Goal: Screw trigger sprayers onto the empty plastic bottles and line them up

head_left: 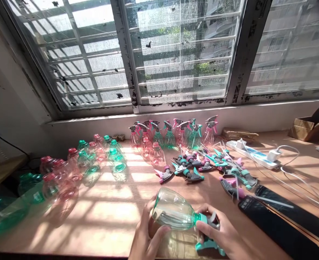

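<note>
A clear green spray bottle (175, 209) lies tilted on its side in the air above the table's front part. Around its base end curl the fingers of my left hand (150, 229). My right hand (219, 227) grips the neck, where a teal collar joins the grey and teal trigger head (209, 245). The head sits on the bottle's mouth, and a straw shows inside. Just beyond my hands lies a pile of loose trigger heads (194, 175) in pink, teal and grey.
Open pink and green bottles (117, 160) stand at the left. Bottles with trigger heads (181, 137) line the back beneath the window. At the right are a white power strip (253, 155) with cables, black flat packages (278, 224) and a cardboard box (307, 129).
</note>
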`<state>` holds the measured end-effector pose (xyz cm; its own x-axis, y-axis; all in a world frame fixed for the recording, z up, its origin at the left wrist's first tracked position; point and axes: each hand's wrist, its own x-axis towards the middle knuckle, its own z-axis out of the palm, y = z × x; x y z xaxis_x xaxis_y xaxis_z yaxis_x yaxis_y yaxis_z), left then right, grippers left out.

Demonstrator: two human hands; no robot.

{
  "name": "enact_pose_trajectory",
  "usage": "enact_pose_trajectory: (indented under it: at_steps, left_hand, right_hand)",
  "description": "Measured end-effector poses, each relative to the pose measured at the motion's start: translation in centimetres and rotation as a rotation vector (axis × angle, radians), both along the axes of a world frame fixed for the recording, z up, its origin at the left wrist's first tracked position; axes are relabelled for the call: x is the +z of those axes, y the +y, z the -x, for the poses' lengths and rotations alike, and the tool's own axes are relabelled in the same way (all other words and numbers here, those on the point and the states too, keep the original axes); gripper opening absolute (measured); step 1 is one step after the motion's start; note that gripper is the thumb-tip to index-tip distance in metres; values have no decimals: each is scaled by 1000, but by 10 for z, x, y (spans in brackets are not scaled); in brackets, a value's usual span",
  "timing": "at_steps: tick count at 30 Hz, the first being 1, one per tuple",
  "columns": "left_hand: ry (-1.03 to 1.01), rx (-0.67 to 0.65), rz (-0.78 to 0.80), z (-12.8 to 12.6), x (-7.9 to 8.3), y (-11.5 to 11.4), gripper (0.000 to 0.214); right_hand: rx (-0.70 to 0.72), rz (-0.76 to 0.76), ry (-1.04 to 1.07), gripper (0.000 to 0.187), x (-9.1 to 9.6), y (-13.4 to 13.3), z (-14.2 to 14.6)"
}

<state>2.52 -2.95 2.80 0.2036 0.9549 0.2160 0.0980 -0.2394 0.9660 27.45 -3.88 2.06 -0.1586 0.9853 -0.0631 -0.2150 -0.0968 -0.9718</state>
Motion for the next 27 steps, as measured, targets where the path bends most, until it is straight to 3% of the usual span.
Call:
enact_pose_trajectory:
  at_steps: [5,10,15,20,25,27]
  left_hand:
    - [-45,-30,-33,-3,1,0,59]
    - [-25,-33,1,-1,4,0,72]
    - [-85,-30,37,-2,8,-1,55]
    - [-35,40,-57,-4,12,1,45]
    - [-18,-1,7,-5,19,1,64]
    - [-20,12,11,-4,19,-1,62]
  right_hand:
    - [-26,8,59,45,5,3,-3]
    - [3,1,5,48,-5,3,-2]
    - [8,-10,-32,47,-7,3,-2]
    - [-46,10,-12,48,-4,4,1]
    - [-61,13,-37,51,-7,3,2]
    - [-47,15,-39,52,-8,2,2]
